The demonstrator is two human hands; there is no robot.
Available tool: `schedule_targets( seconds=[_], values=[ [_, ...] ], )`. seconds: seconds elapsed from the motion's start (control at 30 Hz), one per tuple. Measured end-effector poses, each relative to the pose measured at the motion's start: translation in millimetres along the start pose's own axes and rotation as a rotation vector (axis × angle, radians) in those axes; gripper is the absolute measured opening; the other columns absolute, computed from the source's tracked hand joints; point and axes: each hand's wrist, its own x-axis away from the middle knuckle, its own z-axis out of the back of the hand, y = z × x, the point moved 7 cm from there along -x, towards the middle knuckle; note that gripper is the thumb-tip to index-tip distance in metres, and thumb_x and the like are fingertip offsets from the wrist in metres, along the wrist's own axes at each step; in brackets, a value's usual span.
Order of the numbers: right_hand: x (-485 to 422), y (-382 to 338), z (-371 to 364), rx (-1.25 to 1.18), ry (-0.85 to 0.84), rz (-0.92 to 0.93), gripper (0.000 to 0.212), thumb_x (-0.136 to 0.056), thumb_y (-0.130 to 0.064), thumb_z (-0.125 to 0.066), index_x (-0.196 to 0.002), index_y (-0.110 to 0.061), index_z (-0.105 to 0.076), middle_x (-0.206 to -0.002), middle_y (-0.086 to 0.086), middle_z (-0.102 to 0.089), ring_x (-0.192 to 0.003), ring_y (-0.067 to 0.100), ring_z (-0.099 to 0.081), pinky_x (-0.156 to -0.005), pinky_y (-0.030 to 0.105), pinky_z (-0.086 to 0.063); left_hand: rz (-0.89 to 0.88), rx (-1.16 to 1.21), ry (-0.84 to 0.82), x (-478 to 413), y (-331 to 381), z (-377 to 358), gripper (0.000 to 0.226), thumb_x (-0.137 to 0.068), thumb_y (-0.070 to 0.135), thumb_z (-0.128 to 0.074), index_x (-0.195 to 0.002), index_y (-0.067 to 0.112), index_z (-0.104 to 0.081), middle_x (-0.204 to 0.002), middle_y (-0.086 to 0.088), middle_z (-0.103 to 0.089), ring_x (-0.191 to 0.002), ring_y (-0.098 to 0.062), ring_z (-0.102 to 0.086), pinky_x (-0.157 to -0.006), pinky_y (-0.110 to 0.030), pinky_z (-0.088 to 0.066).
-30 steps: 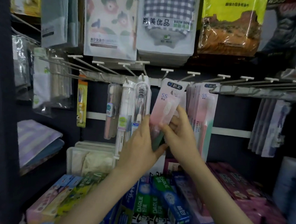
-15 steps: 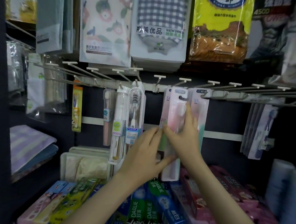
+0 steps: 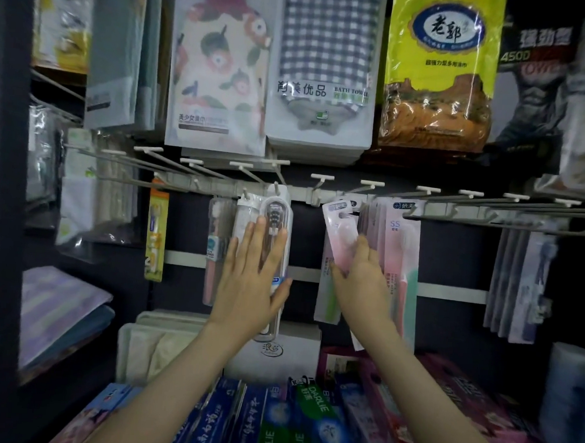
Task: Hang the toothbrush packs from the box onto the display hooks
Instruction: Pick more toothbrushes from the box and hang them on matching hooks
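— Where are we with the hanging?

— We judge we are mid-hang. Our right hand grips the lower part of a pink pack, fingers closed round it. The pack leans with its top to the left, just under the rail. We cannot tell whether its hole is on a hook yet.

— And the other hand?

— Our left hand is spread flat, fingers straight, pressing on the clear pack that hangs to the left. It holds nothing.

— So what does the next move call for?

— We probably need to square the pink pack up and bring its hole to the tip of the bare hook just above it. Then we slide it far along toward the rail. The tip ends in a small crossbar, so the hole likely has to pass that first.

— What stands in our way?

— The row of pink packs hangs just to the right, touching our right hand, and could swing or catch. The towel packs above hang low over the hooks.

— And nearer us?

— Toothpaste boxes lie under our forearms, with a white box farther back. We cannot tell whether that is the supply box.
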Motion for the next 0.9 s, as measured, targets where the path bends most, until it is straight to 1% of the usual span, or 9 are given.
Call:
schedule_targets(
  seconds=[0.27,0.4,0.47,0.53,0.6,0.67,0.73,0.8,0.9],
  values=[
    [-26.2,6.0,-20.6,-0.080,0.016,-0.150,0.062,-0.094,-0.025,-0.058,-0.141,-0.003,-0.025,-0.134,0.015,-0.045,-0.111,0.032,-0.057,-0.080,0.038,-0.050,-0.013,0.033,0.007,0.6,3.9,-0.5,0.074,-0.095,0.042,-0.042,-0.154,0.013,-0.008,-0.160,-0.018,0.000,-0.148,-0.031,-0.002,-0.120,-0.046,-0.007],
    [-4.4,8.0,-25.2,-0.122,-0.024,-0.118,0.078,-0.094,-0.028,-0.058,-0.151,-0.008,-0.009,-0.147,0.012,-0.032,-0.124,0.029,-0.048,-0.088,0.036,-0.046,0.030,0.115,0.006,16.7,25.4,4.2,0.073,-0.092,0.034,-0.048,-0.153,0.014,-0.012,-0.159,-0.019,-0.003,-0.147,-0.033,-0.004,-0.118,-0.050,-0.012],
    [20.5,9.4,-20.6,-0.149,-0.052,-0.047,0.079,-0.095,-0.028,-0.056,-0.152,-0.010,-0.005,-0.152,0.009,-0.025,-0.134,0.024,-0.036,-0.097,0.027,-0.037,0.042,0.171,-0.009,32.8,48.1,7.4,0.072,-0.091,0.026,-0.051,-0.152,0.012,-0.016,-0.158,-0.021,-0.008,-0.147,-0.034,-0.007,-0.117,-0.052,-0.016],
    [55.7,17.3,-9.7,-0.200,-0.084,0.032,0.071,-0.097,-0.025,-0.053,-0.152,-0.012,-0.010,-0.153,0.006,-0.025,-0.136,0.017,-0.031,-0.097,0.012,-0.026,0.066,0.253,-0.052,54.2,76.4,11.7,0.068,-0.090,0.020,-0.053,-0.151,0.009,-0.023,-0.156,-0.023,-0.014,-0.145,-0.036,-0.013,-0.115,-0.053,-0.021],
    [99.6,37.2,9.3,-0.222,-0.113,0.094,0.062,-0.097,-0.019,-0.052,-0.150,-0.014,-0.021,-0.148,0.001,-0.034,-0.129,0.005,-0.035,-0.091,0.000,-0.023,0.093,0.378,-0.141,81.4,113.3,17.5,0.067,-0.090,0.016,-0.057,-0.150,0.007,-0.026,-0.155,-0.022,-0.019,-0.143,-0.034,-0.016,-0.114,-0.052,-0.024],
    [148.6,72.6,34.8,-0.210,-0.142,0.111,0.056,-0.094,-0.011,-0.053,-0.146,-0.012,-0.031,-0.137,0.001,-0.043,-0.119,0.002,-0.040,-0.087,-0.005,-0.025,0.082,0.487,-0.247,114.8,160.8,26.6,0.062,-0.094,0.023,-0.050,-0.150,0.010,-0.026,-0.155,-0.018,-0.025,-0.141,-0.028,-0.019,-0.113,-0.045,-0.024],
    [199.2,123.9,62.8,-0.151,-0.186,0.091,0.053,-0.091,-0.008,-0.052,-0.142,-0.008,-0.038,-0.129,0.005,-0.049,-0.114,0.010,-0.045,-0.089,0.003,-0.031,0.023,0.585,-0.395,154.9,218.2,36.7,0.058,-0.096,0.033,-0.040,-0.149,0.012,-0.028,-0.152,-0.012,-0.033,-0.138,-0.023,-0.028,-0.111,-0.034,-0.024],
    [248.8,185.5,85.3,-0.067,-0.250,0.007,0.050,-0.089,-0.012,-0.050,-0.139,-0.004,-0.041,-0.124,0.010,-0.053,-0.110,0.018,-0.051,-0.087,0.019,-0.040,-0.042,0.676,-0.544,199.4,275.2,41.3,0.055,-0.095,0.035,-0.037,-0.145,0.012,-0.036,-0.147,-0.007,-0.042,-0.134,-0.018,-0.036,-0.110,-0.026,-0.025],
    [336.3,284.1,119.7,0.026,-0.348,-0.216,0.052,-0.089,-0.009,-0.053,-0.140,-0.006,-0.041,-0.123,0.013,-0.052,-0.112,0.030,-0.055,-0.090,0.036,-0.046,-0.090,0.829,-0.871,271.5,357.4,43.4,0.054,-0.097,0.035,-0.039,-0.146,0.014,-0.036,-0.148,-0.001,-0.041,-0.134,-0.012,-0.035,-0.111,-0.024,-0.030]
  ],
)
